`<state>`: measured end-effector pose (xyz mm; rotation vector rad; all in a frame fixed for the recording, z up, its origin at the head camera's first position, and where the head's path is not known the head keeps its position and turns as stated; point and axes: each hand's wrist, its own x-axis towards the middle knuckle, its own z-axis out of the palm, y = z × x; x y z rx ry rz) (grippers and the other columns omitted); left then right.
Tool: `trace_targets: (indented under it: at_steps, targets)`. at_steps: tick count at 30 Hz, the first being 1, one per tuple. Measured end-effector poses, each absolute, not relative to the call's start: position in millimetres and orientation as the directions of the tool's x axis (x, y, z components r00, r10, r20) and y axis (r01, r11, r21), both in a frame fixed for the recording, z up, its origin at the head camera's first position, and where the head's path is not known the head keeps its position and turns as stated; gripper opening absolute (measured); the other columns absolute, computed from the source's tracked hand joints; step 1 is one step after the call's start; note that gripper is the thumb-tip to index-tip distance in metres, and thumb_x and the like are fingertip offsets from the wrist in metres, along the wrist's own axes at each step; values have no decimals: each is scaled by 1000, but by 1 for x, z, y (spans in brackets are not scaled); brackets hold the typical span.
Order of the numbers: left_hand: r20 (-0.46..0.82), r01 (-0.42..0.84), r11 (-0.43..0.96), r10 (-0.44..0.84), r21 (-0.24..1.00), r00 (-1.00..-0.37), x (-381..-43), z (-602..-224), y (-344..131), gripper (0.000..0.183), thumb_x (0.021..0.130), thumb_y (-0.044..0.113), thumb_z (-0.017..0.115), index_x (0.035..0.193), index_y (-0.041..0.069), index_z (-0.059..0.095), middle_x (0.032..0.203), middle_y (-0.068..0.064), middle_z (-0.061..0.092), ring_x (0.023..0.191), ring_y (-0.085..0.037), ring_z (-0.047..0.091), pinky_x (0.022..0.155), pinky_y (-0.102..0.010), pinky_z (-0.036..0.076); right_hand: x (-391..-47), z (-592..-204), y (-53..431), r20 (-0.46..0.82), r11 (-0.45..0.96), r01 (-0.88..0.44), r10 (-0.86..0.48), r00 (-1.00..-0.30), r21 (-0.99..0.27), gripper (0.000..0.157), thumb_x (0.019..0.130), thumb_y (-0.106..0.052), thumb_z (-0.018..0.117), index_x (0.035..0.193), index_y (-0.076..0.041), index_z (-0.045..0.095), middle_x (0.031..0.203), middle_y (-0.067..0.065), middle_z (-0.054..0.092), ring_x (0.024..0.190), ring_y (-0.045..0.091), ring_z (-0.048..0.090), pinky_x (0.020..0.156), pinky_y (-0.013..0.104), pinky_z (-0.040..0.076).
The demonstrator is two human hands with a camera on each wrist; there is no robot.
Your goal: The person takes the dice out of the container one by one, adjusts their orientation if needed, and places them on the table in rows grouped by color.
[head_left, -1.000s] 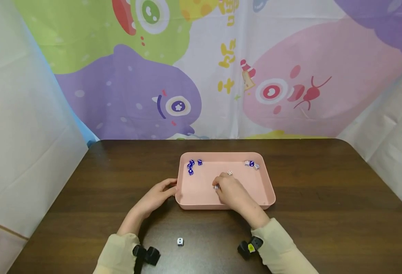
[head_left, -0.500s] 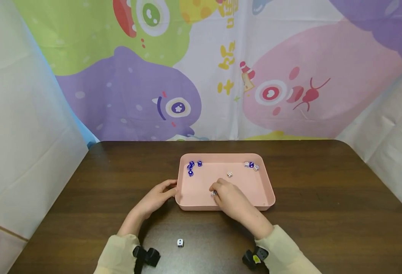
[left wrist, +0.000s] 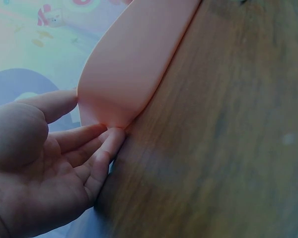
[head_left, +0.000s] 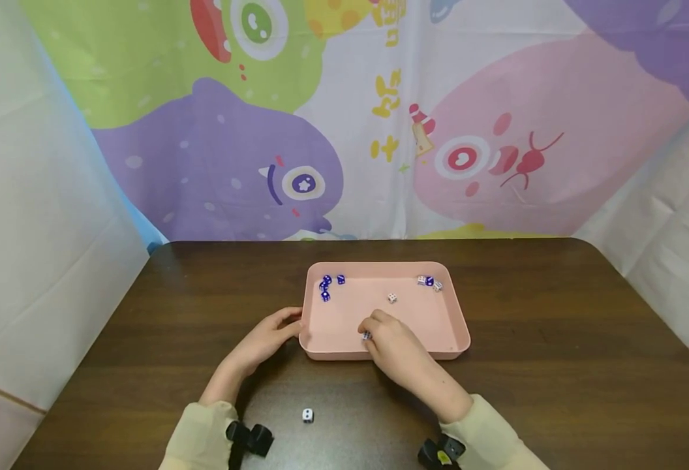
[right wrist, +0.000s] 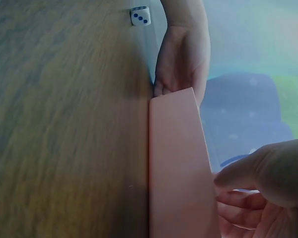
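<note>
With the fingers of my right hand [head_left: 396, 344] I pinch a pipped white die [head_left: 367, 335], over the near part of the pink tray [head_left: 335, 320]; my fingers hide some of it. My left hand [head_left: 269, 336] grasps nothing: its fingers are loosely spread, their tips touching the tray's outer wall, the thumb at the rim. Just beyond my right fingers, slightly to their right, a loose white die [head_left: 392, 298] lies on the tray floor. Beyond those fingers and to the left are four blue dice [head_left: 325, 296], three clustered and one just beside them. Beyond and to the right, a single blue die [head_left: 429, 281] sits between two white dice [head_left: 438, 286]. A stray white die [head_left: 307, 416] lies on the dark wooden desk [head_left: 520, 365], nearer to me than my left fingers and a little to their right. Past both sets of fingers, behind the desk, hangs a cartoon-printed curtain [head_left: 374, 202].
</note>
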<state>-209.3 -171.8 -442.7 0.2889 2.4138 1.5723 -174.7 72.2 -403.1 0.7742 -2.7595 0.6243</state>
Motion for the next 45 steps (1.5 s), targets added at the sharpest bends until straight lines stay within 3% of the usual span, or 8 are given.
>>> trace_targets:
  at_steps: [22,32,45]
  targets:
    - [-85,46,392,311,919,-947,-211,-443,-172,42,93,22,52,128,0,46,124,-16,52,114,-26,47,98,-41,34,-160,-394,69,388,694,-672,-562,-731,-260,10,78,-1,64,87,-6,66,83,1,59,77,12,59,71,26,50]
    - [-86,44,380,320,924,-943,-210,-443,-172,44,93,23,52,129,0,45,125,-17,52,114,-26,47,99,-42,34,-152,-390,68,337,643,-693,-606,-720,-324,8,81,-6,64,88,-10,66,84,-4,57,76,8,55,70,24,48]
    - [-83,50,398,312,916,-946,-209,-441,-171,40,93,20,51,128,1,47,123,-16,52,114,-26,47,98,-41,33,-139,-392,67,276,607,-728,-675,-684,-318,8,82,-10,64,89,-12,64,86,-6,57,77,5,53,71,21,46]
